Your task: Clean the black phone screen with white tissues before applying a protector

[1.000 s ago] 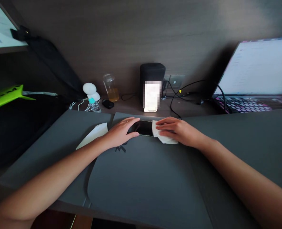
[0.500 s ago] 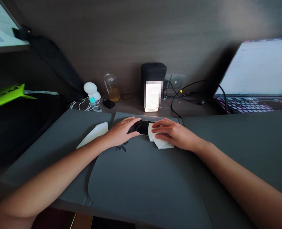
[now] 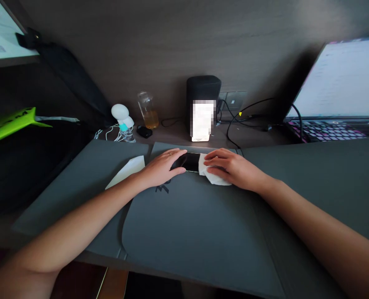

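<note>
A black smartphone (image 3: pixel 192 162) lies flat on the dark grey desk mat (image 3: pixel 197 224), its long side running left to right. My left hand (image 3: pixel 162 167) grips its left end, thumb along the near edge and fingers along the far edge. Over the phone's right end my right hand (image 3: pixel 230 168) presses a white tissue (image 3: pixel 217 179) with bent fingers, and that end is hidden beneath. A second white sheet of paper or tissue (image 3: pixel 128 169) rests on the mat by my left wrist.
Behind the phone stand a black speaker-like box (image 3: pixel 203 85) and a bright blurred screen (image 3: pixel 202 120). Further left are a glass bottle (image 3: pixel 150 114), a small black object (image 3: pixel 144 131) and a white round-headed device (image 3: pixel 120 112). Black cables (image 3: pixel 231 124) run toward the laptop (image 3: pixel 334 124).
The whole view has shifted slightly, with things sitting a little higher and further right. Both hands keep their places at the phone; the tissue is bunched a bit more under my right hand.
</note>
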Motion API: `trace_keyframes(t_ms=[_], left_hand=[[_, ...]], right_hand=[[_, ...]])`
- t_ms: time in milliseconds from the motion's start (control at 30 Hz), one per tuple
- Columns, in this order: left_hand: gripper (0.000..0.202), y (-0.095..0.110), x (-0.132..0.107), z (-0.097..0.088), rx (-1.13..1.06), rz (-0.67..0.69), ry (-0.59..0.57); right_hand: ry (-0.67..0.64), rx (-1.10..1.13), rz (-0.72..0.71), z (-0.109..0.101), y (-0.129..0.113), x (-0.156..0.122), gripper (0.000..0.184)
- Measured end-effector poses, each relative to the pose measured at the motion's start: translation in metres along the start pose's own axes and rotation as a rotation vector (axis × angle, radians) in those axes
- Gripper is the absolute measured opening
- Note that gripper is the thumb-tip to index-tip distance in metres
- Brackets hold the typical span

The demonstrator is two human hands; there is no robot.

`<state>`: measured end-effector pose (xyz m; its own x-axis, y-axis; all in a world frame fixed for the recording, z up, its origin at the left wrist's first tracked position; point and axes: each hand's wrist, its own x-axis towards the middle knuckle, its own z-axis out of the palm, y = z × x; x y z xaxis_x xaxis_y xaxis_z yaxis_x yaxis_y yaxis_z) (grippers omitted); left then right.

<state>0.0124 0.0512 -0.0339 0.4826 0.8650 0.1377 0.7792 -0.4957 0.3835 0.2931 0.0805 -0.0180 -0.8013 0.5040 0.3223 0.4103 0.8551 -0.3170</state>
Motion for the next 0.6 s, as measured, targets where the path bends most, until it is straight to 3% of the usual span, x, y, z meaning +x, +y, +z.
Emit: trace_keyframes(t_ms=[400,600], left_hand=[[0.055,0.0009,-0.0001,0.0001,-0.007,0.012,0.005],[0.055,0.0012,-0.0002,-0.0009,0.0,0.01,-0.004]], right_hand=[[-0.079,0.043,-0.03,-0.0043,0.0018,-0.0038,0.022],[-0.054,0.035,-0.008,-0.0027,0.0014,-0.0028,0.022]])
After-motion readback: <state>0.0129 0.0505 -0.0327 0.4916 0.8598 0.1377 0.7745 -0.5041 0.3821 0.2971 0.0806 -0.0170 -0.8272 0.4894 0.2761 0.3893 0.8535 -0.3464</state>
